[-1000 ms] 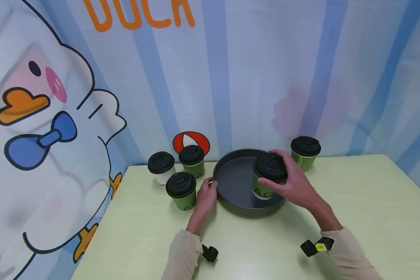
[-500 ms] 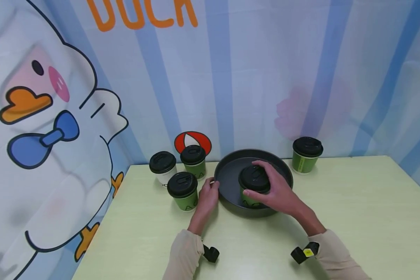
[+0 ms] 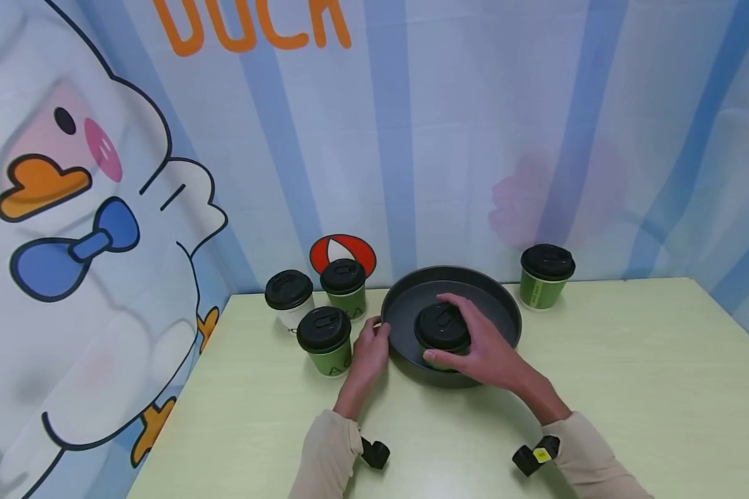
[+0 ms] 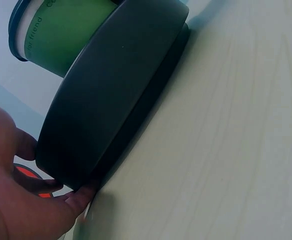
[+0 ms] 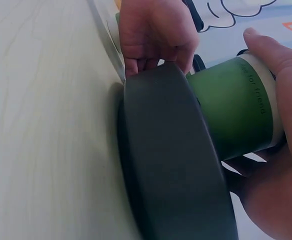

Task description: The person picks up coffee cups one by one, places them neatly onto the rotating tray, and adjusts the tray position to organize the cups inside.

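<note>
My right hand (image 3: 487, 350) grips a green paper coffee cup (image 5: 236, 107) with a black lid (image 3: 442, 326), thumb on its near side and fingers round the far side. The cup is upright inside a round dark grey baking pan (image 3: 406, 298), left of its middle; the pan's wall hides its base in both wrist views. At the pan's left edge my left hand (image 3: 369, 350) holds the wall, and the left wrist view shows its thumb (image 4: 26, 145) near the rim and fingertips low at the underside.
Left of the pan stand two green lidded cups, a front one (image 3: 329, 360) close to my left hand and a back one (image 3: 348, 301), plus a white lidded cup (image 3: 292, 315). Another green cup (image 3: 541, 291) is behind right. A printed cloth backdrop (image 3: 449, 138) rises at the table's (image 3: 630, 360) back edge.
My right hand has carried the cup leftward and down into the pan, from its right side to left of middle. The left hand stays on the pan's edge.
</note>
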The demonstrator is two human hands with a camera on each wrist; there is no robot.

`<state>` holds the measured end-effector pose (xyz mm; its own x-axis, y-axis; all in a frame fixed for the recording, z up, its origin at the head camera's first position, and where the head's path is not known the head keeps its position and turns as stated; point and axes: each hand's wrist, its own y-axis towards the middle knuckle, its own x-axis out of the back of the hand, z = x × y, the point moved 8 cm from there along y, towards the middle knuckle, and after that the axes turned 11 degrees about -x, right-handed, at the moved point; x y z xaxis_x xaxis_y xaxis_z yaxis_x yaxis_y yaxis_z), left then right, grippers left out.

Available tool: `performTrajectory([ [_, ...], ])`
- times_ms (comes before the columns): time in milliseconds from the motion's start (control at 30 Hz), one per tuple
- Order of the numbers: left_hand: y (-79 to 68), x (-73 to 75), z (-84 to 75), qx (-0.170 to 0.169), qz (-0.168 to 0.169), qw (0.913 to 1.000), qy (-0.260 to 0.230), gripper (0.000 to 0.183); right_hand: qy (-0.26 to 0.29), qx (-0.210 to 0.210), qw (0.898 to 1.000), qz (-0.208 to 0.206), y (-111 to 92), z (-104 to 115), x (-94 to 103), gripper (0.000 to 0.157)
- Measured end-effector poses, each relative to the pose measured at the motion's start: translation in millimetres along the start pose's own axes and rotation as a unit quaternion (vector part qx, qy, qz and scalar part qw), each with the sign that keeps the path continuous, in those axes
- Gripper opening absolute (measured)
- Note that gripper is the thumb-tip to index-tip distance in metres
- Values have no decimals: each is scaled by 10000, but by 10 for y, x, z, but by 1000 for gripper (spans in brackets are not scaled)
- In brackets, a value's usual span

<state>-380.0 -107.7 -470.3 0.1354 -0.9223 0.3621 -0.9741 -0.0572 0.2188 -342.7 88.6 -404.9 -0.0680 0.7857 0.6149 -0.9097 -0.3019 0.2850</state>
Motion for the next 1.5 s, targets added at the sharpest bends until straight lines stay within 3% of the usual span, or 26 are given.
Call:
performTrajectory([
  [133, -5, -10, -12, 5, 42, 10000, -3, 42, 299, 53, 9995, 5, 10, -46, 149, 78],
  [233, -2, -16, -15, -10, 54, 10000, 5, 43, 412, -42, 9980, -468, 30, -190, 389, 55],
  [333, 2, -20, -7, -21, 43, 10000, 16, 43, -101, -476, 9913, -1222, 13, -429, 622, 32],
  [400, 0, -17, 0, -10, 29, 10000, 22, 42, -531, -887, 9810, -1642, -20, -595, 728, 26],
  [567, -2, -2, 6, -12, -20, 10000, 61, 42, -891, -1507, 9642, -1991, -70, -846, 807, 25],
  [733, 1, 12, -4, -44, -51, 9999, 90, 42, -480, -2250, 9616, -1495, -112, -1061, 743, 37],
  [900, -1, 19, -8, -66, -61, 9999, 64, 42, 114, -3018, 9495, -854, -157, -1292, 652, 60],
  [1067, -1, 9, -5, -25, -52, 9999, 86, 42, 1134, -3113, 9427, -409, -156, -1401, 589, 64],
  [1267, 3, 7, 12, -29, -63, 9998, 204, 42, 2312, -3155, 9191, 483, -170, -1432, 522, 55],
  [1400, 8, 11, 14, -59, -95, 9996, 247, 42, 2753, -3052, 9010, 1387, -231, -1392, 493, 47],
  [1500, 11, 15, 16, -64, -114, 9996, 254, 42, 2787, -3027, 8955, 1699, -271, -1384, 503, 50],
])
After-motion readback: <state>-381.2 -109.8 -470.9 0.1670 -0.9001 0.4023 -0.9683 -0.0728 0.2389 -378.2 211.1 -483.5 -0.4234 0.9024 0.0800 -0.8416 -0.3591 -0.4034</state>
